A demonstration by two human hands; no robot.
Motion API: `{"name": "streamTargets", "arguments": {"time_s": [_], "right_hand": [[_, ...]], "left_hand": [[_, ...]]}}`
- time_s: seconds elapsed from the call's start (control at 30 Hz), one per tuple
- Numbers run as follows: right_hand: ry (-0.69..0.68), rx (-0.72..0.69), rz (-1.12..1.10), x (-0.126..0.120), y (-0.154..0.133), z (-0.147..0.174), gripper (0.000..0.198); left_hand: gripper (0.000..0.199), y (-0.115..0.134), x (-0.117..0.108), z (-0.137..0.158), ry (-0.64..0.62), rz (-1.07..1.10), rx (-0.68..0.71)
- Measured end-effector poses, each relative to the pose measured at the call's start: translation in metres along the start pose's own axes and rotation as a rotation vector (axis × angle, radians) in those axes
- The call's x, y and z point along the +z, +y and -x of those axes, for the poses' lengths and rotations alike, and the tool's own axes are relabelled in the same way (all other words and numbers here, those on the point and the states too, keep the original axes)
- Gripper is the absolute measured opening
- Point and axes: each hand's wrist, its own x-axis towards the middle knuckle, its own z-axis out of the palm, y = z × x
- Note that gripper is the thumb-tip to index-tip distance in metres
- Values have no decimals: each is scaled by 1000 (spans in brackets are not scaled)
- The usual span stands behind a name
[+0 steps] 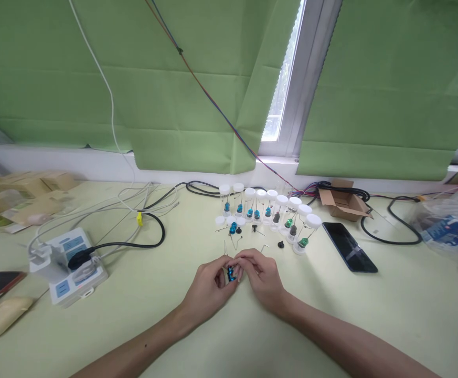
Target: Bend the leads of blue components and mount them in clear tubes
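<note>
Low in the middle, my left hand [212, 283] is closed around a small shiny blue-and-black part [231, 273]. The fingertips of my right hand [261, 275] pinch at the top of the same part, and the fingers hide much of it. Just beyond the hands lie thin bent metal wires [265, 247], a loose blue piece [232, 228] and small black knob-like pieces [281, 244]. Behind them stands a row of several small assemblies [268, 211], each with a white disc on top, thin uprights and a blue, green or dark piece inside.
To the right lies a black phone [350, 247], with an open cardboard box [342, 203] behind it and a clear plastic bag [445, 226] farther right. A white power strip [65, 286] with plugs and a looping black cable [163, 231] occupies the left.
</note>
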Motion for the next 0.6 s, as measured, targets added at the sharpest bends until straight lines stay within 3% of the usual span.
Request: {"name": "streamTargets", "arguments": {"time_s": [0.6], "right_hand": [[-40,-23,97,-1,-3,-1,14]], "left_hand": [[10,-3,2,0,13,-22,-15]]}}
